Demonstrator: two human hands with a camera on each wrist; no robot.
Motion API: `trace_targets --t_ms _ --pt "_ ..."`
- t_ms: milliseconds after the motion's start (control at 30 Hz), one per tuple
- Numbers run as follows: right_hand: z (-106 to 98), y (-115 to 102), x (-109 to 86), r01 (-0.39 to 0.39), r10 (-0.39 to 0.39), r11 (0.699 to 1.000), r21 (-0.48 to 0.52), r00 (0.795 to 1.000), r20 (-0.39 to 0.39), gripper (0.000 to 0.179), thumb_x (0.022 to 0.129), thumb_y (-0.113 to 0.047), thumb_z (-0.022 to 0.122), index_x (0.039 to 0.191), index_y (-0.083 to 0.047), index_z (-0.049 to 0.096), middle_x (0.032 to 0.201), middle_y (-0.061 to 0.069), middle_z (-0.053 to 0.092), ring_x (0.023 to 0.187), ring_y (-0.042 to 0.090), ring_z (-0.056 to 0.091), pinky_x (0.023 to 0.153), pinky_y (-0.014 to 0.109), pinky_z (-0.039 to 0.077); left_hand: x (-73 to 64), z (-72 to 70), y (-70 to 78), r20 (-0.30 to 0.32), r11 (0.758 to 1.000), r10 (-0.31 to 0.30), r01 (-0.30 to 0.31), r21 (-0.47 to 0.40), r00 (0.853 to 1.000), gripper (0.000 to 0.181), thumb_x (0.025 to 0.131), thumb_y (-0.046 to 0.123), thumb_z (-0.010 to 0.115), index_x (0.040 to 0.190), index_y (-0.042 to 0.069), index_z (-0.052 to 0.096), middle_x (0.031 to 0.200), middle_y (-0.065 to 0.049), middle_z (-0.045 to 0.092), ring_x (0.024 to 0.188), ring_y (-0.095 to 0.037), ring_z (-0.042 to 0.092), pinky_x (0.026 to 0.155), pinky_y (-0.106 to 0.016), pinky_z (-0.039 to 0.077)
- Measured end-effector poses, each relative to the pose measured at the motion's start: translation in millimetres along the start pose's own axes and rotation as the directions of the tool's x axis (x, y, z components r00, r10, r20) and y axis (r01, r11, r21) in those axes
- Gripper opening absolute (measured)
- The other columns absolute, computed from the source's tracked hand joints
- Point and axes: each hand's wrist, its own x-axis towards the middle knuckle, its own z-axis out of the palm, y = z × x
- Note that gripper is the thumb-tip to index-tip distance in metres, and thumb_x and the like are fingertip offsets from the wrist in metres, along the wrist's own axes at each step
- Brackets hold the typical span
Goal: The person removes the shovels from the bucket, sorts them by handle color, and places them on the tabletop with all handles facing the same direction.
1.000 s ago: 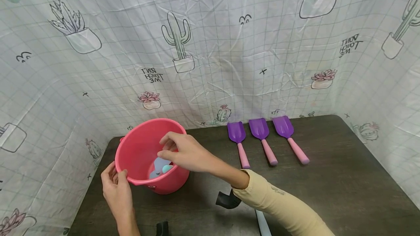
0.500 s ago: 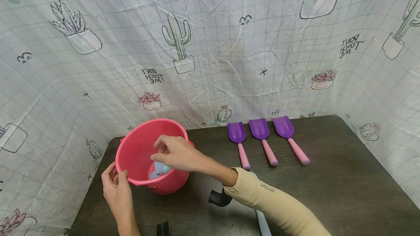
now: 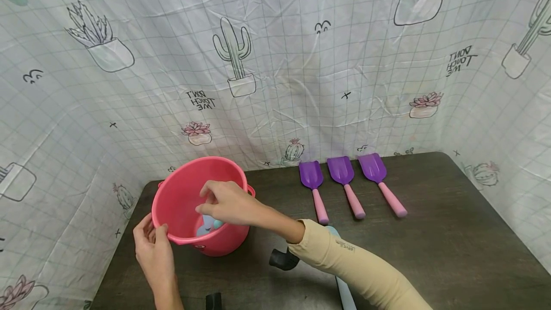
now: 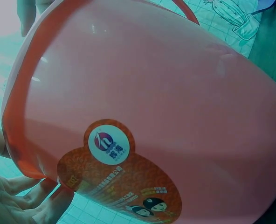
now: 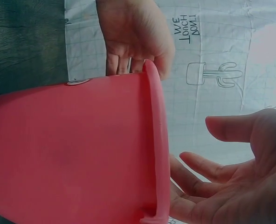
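A pink-red bucket [image 3: 238, 238] stands at the left of the table, its opening facing up. My left hand [image 3: 155, 248] grips its near left rim, the thumb over the edge and the fingers outside. Over the opening is my right hand [image 3: 230, 202], loosely bent, with a gap between thumb and fingers. The right wrist view shows that right hand [image 5: 245, 172] beside the rim with nothing in it. Light blue [image 3: 205, 226] and mint [image 3: 218, 224] pieces lie inside the bucket, partly hidden by the hand; their kind is unclear. An orange label [image 4: 128, 186] marks the bucket's outside.
Three purple shovels with pink handles lie in a row toward the back: left [image 3: 314, 188], middle [image 3: 344, 183] and right [image 3: 379, 178]. Beneath the right forearm are a black curved piece [image 3: 284, 259] and a pale blue strip [image 3: 346, 293]. Patterned cloth [image 3: 284, 61] surrounds the table [image 3: 452, 233].
My right hand has shifted slightly left, farther over the bucket's opening, covering more of the pieces inside. The left hand keeps its hold on the rim, and the bucket stays in place.
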Motion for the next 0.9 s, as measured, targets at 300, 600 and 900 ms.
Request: trace_targets --t_ms 300,600,900 --pt "3 -1 4.8 -0.017 0.018 0.999 -0.029 1.000 0.025 0.033 0.093 -0.014 0.076 0.120 0.000 0.065 0.084 -0.003 0.064 0.067 0.007 0.059 0.065 0.019 0.050 -0.2 -0.1 0.5 -0.003 1.000 0.000 0.000 0.002 1.000 0.050 0.099 0.009 0.051 0.148 -0.002 0.047 0.139 -0.019 0.053 0.101 -0.004 0.053 0.076 -0.006 0.043" --pt "9 -2 11.0 -0.057 0.062 0.993 -0.102 0.997 0.047 0.031 0.091 -0.015 0.078 0.117 -0.001 0.066 0.075 -0.003 0.059 0.065 0.008 0.056 0.064 0.018 0.048 1.1 -0.2 0.2 -0.001 1.000 -0.009 0.009 0.015 1.000 0.050 0.100 0.011 0.051 0.148 -0.001 0.047 0.141 -0.019 0.053 0.103 -0.006 0.053 0.075 -0.007 0.042" --pt "14 -1 15.4 -0.085 0.102 0.983 -0.164 0.989 0.103 0.032 0.093 -0.017 0.076 0.119 -0.002 0.066 0.070 -0.002 0.059 0.059 0.008 0.057 0.059 0.018 0.048 2.0 0.5 0.4 -0.009 1.000 0.002 -0.002 0.009 1.000 0.050 0.098 0.009 0.052 0.147 -0.001 0.049 0.138 -0.018 0.054 0.102 -0.004 0.054 0.076 -0.008 0.043"
